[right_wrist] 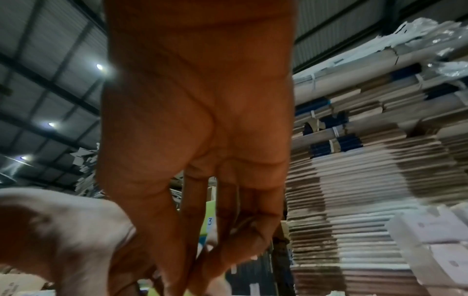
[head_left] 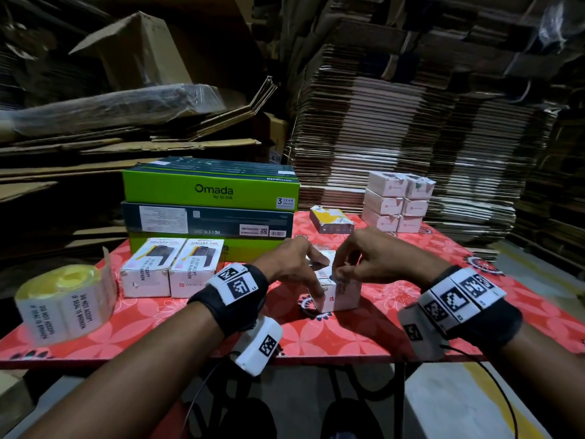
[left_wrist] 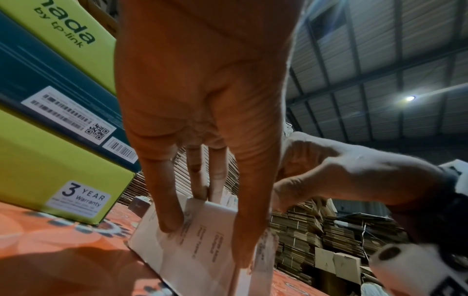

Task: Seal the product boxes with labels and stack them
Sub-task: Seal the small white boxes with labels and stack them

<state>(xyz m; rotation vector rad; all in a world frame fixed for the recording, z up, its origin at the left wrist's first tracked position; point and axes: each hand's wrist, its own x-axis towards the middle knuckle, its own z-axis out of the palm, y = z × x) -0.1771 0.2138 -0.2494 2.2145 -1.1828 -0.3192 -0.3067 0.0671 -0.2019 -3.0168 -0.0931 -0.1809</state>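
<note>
The table, covered in a red flowered cloth, is taken as the landmark. At its far left a stack of large green and dark cartons is seen; at its far right corner, a stack of sealed white boxes; at its near left edge, the label roll, printed "DO NOT ACCEPT IF SEAL IS BROKEN". Two labelled boxes stand in front of the cartons. The product box being sealed stands near the table's centre. It is steadied by the left hand, whose straight fingers press on its top and near face. The fingers of the right hand are curled at the box's top edge; whether a label is pinched there cannot be told. A crooked or creased seal is likely if the box slides on the cloth under uneven pressure. The label roll could be knocked off its edge by the left forearm. A poorly pressed label could lift during stacking.
</note>
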